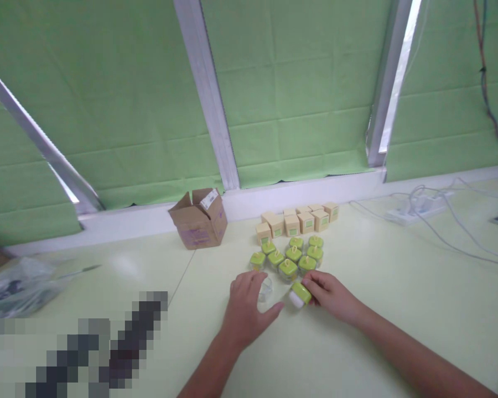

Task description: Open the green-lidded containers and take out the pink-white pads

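In the head view, the right hand (330, 296) is pinching a green lid with a white underside (301, 293) by its edge, tilted, in front of the green-lidded containers (288, 269) (can't tell if it's touching the table (357, 354)). The left hand (245, 304) is curving, thumb spread wide, around a clear cup (265, 289); contact is staying unclear. The lid is probably handling light, stiff, slightly slippery, its sides offering best grip; the cup is likely needing gentle wall holds.
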`<state>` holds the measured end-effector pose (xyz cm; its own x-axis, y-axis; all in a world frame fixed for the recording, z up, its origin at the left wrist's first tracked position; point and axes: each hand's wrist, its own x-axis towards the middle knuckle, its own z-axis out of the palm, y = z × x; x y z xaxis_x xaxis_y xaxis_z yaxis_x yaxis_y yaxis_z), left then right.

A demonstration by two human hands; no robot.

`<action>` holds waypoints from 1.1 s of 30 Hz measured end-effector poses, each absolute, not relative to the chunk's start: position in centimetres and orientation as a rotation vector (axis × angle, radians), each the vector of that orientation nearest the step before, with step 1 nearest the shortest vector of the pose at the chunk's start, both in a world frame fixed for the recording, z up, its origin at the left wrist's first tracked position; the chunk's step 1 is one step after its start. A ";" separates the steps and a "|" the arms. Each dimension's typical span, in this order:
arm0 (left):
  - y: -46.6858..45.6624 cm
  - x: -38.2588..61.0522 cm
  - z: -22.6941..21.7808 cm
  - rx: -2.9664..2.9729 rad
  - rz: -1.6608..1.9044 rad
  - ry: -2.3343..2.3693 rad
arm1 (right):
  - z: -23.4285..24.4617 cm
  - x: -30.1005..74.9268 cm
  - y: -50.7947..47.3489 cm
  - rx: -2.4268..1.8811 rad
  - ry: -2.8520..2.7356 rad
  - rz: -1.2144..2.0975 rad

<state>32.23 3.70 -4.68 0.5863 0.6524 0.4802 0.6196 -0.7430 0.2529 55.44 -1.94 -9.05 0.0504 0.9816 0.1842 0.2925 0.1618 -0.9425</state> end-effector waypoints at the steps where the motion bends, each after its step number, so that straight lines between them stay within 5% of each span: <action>1: 3.3 32.4 -4.6 2.770 0.900 1.015 | -9.1 55.4 -1.9 -1.308 -1.428 0.883; 20: 1.8 33.8 -5.9 2.668 0.774 0.693 | -7.6 53.4 -3.4 -1.015 -1.326 1.273; 33: 1.4 34.1 -5.6 2.546 0.658 0.687 | -7.2 53.4 -3.6 -0.972 -1.534 1.178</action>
<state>34.10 1.42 -5.56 0.7657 0.5523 0.3298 0.3530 -0.7893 0.5024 53.38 -3.65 -7.19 -0.2454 0.9473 0.2057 0.0456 0.2233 -0.9737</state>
